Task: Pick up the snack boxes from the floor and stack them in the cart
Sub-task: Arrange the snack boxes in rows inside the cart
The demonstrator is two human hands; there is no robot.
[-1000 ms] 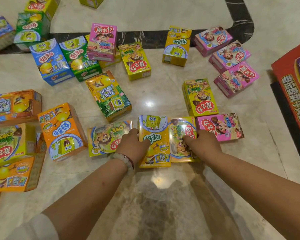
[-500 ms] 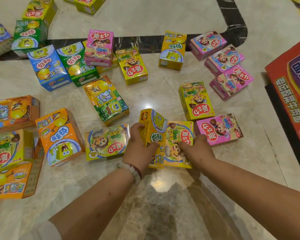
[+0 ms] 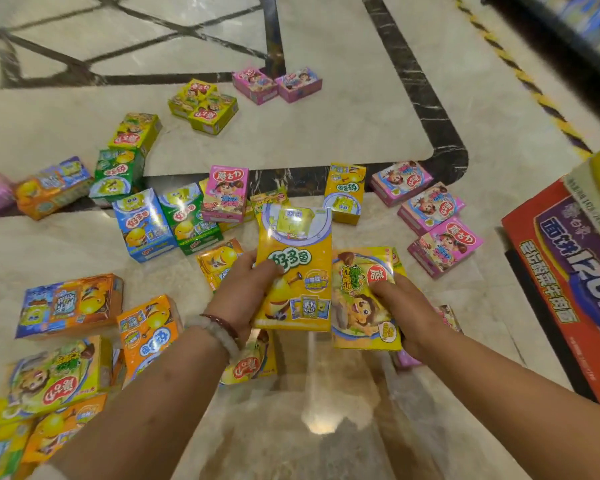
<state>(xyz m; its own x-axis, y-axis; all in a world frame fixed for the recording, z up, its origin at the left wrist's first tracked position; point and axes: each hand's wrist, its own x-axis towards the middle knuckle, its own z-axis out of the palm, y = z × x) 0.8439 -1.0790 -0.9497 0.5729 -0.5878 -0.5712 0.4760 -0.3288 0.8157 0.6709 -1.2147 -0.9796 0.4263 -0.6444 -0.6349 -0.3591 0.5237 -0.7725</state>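
Two glossy rectangular cartons, yellow box (image 3: 293,268) and green-yellow box (image 3: 362,299), held above polished marble.

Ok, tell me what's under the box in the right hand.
A pink box pokes out beneath the yellow-green box gripped by the right hand. Most of it is covered, so its print can't be read.

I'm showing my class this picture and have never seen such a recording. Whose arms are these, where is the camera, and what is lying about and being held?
There is no machine here: these are a person's own two arms, filmed by a camera worn on the head, looking forward and down. The left hand grips a yellow box; the right hand grips a yellow-green box. Both boxes are lifted off the marble floor. Many more snack boxes lie scattered there, such as pink boxes and a blue box. A large red carton sits at the right edge.
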